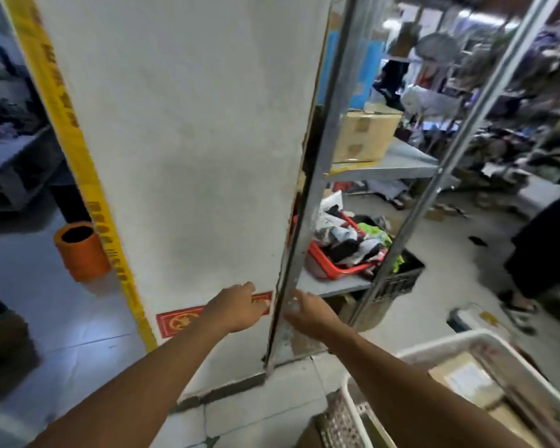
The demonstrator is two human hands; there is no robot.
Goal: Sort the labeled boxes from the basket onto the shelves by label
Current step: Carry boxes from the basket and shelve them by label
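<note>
Boxes: brown labeled boxes [466, 381] lie in the white basket [434, 349] at the near right corner; a pale label shows on the top one
Left hand: the left hand [236, 307] reaches forward over a red sticker [178, 321] low on the white pillar [181, 140]; fingers extended and loose, holding nothing
Right hand: the right hand [307, 313] is at the metal upright [307, 202] of the shelf rack, fingers relaxed against it; whether they curl round it is too blurred to tell
Shelves: grey metal shelves [398, 160] stand to the right of the pillar; a cardboard carton [364, 137] sits on the upper one; a red tray [333, 265] of mixed clothing sits on the lower one
Pillar: yellow tape [75, 147] runs down its left edge; an orange cylinder [81, 250] stands on the floor to its left
Floor: pale tiles near; grey concrete [459, 276] further right, strewn with scraps
Room: cluttered storeroom, far racks blurred; a person in dark clothes [543, 244] at far right
</note>
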